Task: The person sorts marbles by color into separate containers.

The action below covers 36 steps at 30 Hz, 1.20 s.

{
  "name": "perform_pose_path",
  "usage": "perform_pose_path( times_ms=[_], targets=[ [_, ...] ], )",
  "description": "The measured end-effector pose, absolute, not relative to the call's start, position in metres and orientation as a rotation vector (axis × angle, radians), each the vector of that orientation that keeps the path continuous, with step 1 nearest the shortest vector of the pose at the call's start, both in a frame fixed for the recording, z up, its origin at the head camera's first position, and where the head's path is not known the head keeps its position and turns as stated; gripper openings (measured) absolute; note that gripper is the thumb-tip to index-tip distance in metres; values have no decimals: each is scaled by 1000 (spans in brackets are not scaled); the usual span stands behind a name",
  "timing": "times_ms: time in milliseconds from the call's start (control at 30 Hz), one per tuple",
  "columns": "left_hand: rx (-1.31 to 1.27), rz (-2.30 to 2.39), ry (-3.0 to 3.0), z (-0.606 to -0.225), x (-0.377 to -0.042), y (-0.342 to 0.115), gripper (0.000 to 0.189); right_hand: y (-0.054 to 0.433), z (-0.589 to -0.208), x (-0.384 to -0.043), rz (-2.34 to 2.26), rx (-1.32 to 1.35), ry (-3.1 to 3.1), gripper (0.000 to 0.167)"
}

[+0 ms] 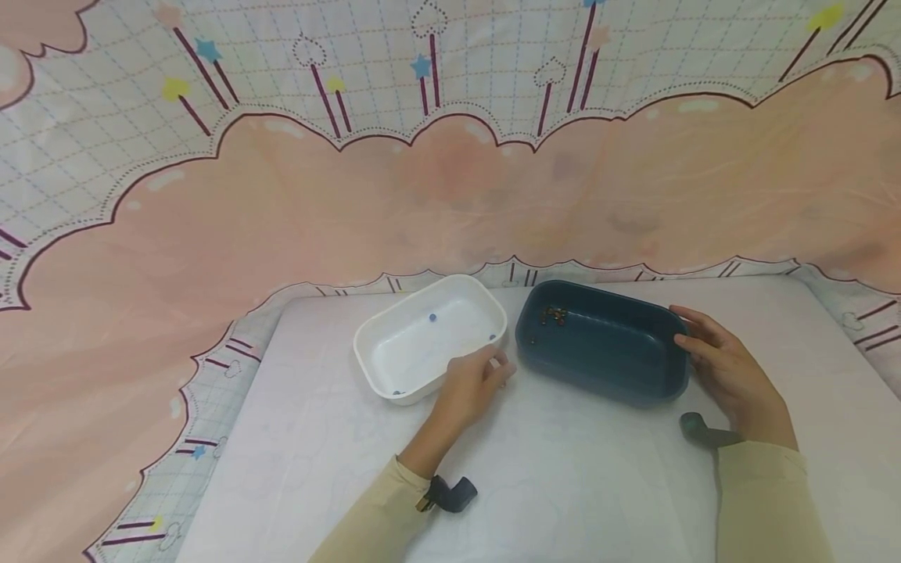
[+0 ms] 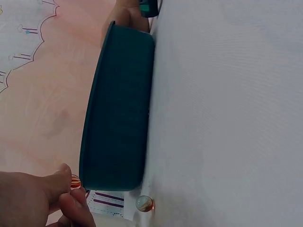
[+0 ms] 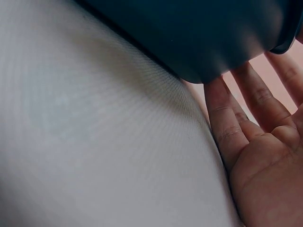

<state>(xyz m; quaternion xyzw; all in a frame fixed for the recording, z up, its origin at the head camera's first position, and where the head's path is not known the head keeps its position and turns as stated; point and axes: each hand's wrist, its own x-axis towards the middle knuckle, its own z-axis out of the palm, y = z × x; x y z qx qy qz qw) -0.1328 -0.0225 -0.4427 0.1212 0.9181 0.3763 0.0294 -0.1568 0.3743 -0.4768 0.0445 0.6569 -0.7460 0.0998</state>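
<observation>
My left hand point(image 1: 473, 383) is between the two basins, by the right side of the white basin point(image 1: 376, 332). Its thumb and fingers pinch an orange-striped glass marble point(image 2: 75, 182) beside the rim of the dark blue basin point(image 1: 605, 375). My right hand point(image 1: 735, 379) holds that basin's right end, thumb over the rim, other fingers against the outer wall point(image 3: 222, 28). A cluster of brownish marbles point(image 1: 554, 315) lies in the dark blue basin near its far left corner. Three blue marbles point(image 1: 432, 317) are visible in the white basin.
Another clear marble point(image 2: 145, 204) rests on the white tabletop point(image 1: 598, 485) near the dark blue basin's left end. A patterned cloth point(image 1: 422, 195) in peach and white hangs behind the table. Each wrist bears a dark camera mount point(image 1: 454, 494).
</observation>
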Motion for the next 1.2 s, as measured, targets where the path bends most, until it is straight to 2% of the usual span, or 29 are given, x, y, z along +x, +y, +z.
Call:
perform_pose_path(
  times_ms=[567,1200],
  targets=[
    [445,1221,2839,-426,-143,-6,19,374,-478,-158,-2214,142,1936,64],
    [499,1247,2849,-432,-157,12,25,374,-478,-158,-2222,152,1919,64]
  ],
)
